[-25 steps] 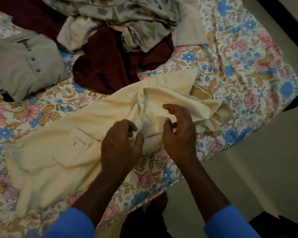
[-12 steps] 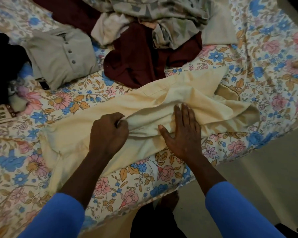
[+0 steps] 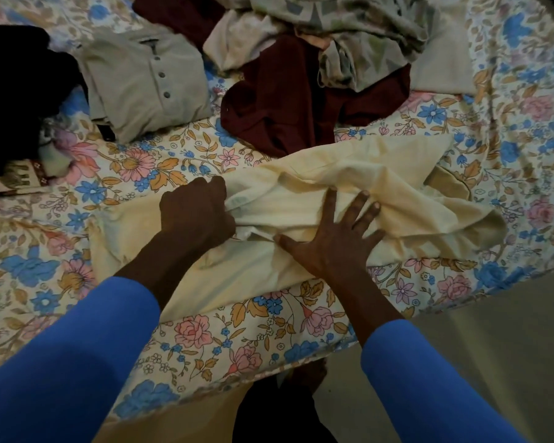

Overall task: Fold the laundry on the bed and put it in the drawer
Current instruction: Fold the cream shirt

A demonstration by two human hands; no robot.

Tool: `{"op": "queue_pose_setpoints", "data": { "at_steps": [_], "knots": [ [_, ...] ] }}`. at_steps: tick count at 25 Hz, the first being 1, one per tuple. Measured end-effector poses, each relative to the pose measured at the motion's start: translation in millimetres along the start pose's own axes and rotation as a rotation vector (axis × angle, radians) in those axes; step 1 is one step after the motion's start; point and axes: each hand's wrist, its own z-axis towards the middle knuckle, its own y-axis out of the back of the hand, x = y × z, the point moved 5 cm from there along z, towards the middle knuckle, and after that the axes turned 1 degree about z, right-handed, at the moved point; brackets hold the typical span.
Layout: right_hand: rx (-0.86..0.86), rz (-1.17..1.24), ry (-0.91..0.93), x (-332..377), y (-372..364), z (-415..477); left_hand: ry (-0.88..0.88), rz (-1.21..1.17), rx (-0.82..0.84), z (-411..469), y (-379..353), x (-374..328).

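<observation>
While the cream garment [image 3: 381, 187] lies crosswise on the near part of the bed [image 3: 253, 340], both hands work on its middle. Nearest the viewer, the mattress edge runs from lower left up to the right, with floor [image 3: 499, 353] beyond it. The garment's near hem lies close to that edge, so a pull toward the body would probably drag cloth over it. The left hand [image 3: 197, 212] is clenched round a bunched fold of the garment, apparently to draw it taut or turn it over. The right hand [image 3: 333, 241] lies flat with fingers spread, pressing the cloth to the bed and grasping nothing, seemingly as an anchor so the fold forms a straight line. The garment's right end is rumpled and will likely need smoothing. Bare sheet to the left and beyond the left hand offers room for laying the fold out. Farther off, a grey shirt [image 3: 147, 81] sits folded at left. A maroon cloth [image 3: 285, 103] meets or nearly meets the garment's far edge, with a printed cloth [image 3: 365, 36] heaped behind it. No drawer is in view.
</observation>
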Motion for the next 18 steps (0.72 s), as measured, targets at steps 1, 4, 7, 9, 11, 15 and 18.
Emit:
{"op": "queue_pose_setpoints", "data": {
  "at_steps": [1, 4, 7, 9, 11, 15, 18],
  "knots": [
    [0.017, 0.019, -0.015, 2, 1, 1, 0.021, 0.004, -0.042, -5, 1, 2],
    [0.059, 0.103, -0.062, 9, 5, 5, 0.137, -0.008, 0.022, -15, 12, 24],
    [0.130, 0.176, -0.107, 15, 11, 9, 0.156, -0.166, 0.217, -28, 35, 57],
    [0.198, 0.184, -0.131, 16, 17, 10, 0.188, -0.526, 0.258, -42, 53, 77],
    [0.136, 0.190, -0.136, 12, 32, 13, 0.287, -0.745, 0.296, -48, 50, 93],
    [-0.458, 0.302, 0.087, 2, 66, 19, 0.535, -0.977, 0.370, -56, -19, 100],
    [-0.343, 0.110, 0.224, 4, 44, 44, 0.702, -1.320, 0.171, -63, -63, 102]
  ]
}}
